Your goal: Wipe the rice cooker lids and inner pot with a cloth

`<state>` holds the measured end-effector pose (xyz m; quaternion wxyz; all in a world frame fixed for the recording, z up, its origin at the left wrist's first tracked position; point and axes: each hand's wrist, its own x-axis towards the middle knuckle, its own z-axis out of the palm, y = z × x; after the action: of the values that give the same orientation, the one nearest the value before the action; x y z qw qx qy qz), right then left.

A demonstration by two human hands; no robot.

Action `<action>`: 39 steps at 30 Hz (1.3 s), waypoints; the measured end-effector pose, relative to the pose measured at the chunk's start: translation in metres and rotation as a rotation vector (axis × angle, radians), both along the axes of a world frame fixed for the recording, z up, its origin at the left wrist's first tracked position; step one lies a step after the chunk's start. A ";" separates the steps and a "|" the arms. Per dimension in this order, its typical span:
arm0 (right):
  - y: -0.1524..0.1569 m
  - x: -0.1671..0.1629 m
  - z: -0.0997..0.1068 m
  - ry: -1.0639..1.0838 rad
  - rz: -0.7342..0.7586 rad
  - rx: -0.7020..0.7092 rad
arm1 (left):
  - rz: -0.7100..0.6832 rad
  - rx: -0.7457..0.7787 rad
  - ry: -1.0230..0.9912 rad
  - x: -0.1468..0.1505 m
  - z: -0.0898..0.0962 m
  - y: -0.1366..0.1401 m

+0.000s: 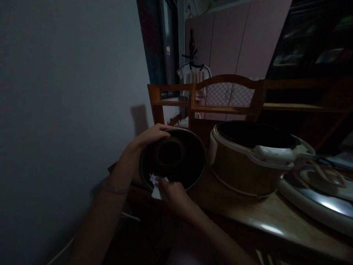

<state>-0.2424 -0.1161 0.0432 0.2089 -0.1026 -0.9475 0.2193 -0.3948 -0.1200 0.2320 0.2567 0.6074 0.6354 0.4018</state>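
A dark, round inner pot (190, 158) is tilted so that its inside faces me. My left hand (151, 135) grips its upper left rim, thumb over the edge and the other fingers behind it. At the lower left rim, my right hand (175, 195) pinches a crumpled white tissue (156, 192). Part of the tissue lies inside the pot and part hangs over the rim. Right of the pot stands a rice cooker body (242, 169) with a pale handle and a dark opening.
A lid (317, 195) with a shiny rim lies on the wooden table (248, 209) at the right. Behind the cooker rises a wooden shelf frame (226, 109). A white wall (68, 92) bounds the left side. Clothes (197, 77) hang farther back, before a pink cabinet (228, 44).
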 end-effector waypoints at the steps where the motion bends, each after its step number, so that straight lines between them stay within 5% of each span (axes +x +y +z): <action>1: 0.001 0.001 -0.001 -0.021 -0.013 0.037 | -0.015 0.000 -0.009 -0.002 -0.001 0.000; 17: 0.036 0.043 0.005 -0.214 0.009 0.365 | -0.004 0.011 -0.034 -0.001 0.000 -0.005; 39: 0.025 0.038 0.009 -0.200 -0.048 0.351 | -0.084 -0.007 -0.088 -0.013 -0.002 0.005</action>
<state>-0.2044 -0.0910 0.0517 0.1334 -0.1085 -0.9845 0.0342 -0.4080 -0.1152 0.2300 0.3030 0.6144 0.5987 0.4149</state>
